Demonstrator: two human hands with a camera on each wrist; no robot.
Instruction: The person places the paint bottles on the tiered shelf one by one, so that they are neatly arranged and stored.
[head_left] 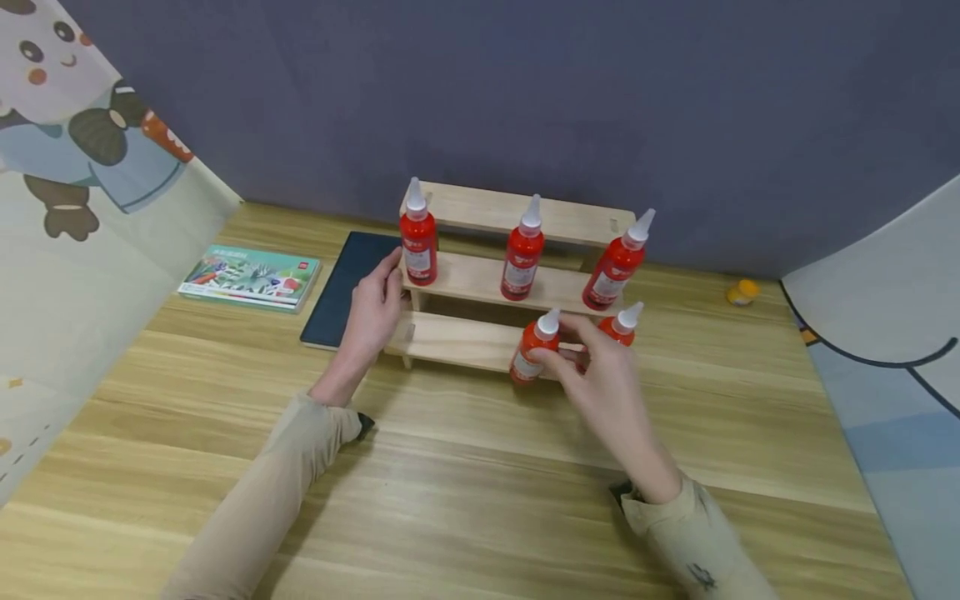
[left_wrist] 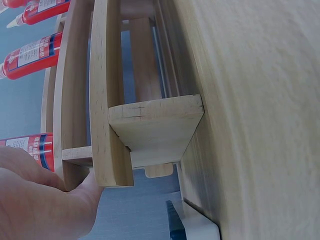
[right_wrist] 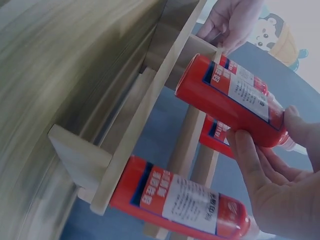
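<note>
A stepped wooden rack [head_left: 465, 340] carries red squeeze bottles with white pointed nozzles. My left hand [head_left: 375, 304] grips the left end of its middle tier, beside the left bottle [head_left: 418, 250]; in the left wrist view that hand [left_wrist: 45, 195] partly covers the bottle. With thumb and fingers my right hand [head_left: 603, 375] pinches another red squeeze bottle [right_wrist: 230, 100] near its top, slightly tilted, at the lower tier's front edge. Its base looks apart from the tier. A bottle [right_wrist: 175, 197] stands at the lower tier's right end, partly hidden by the right hand in the head view.
Two more bottles, one central [head_left: 521, 262] and one on the right [head_left: 615, 271], stand on the middle tier. Left of the rack lie a dark flat book [head_left: 337, 287] and a green illustrated box [head_left: 251, 277]. A small yellow-capped jar [head_left: 742, 292] sits far right.
</note>
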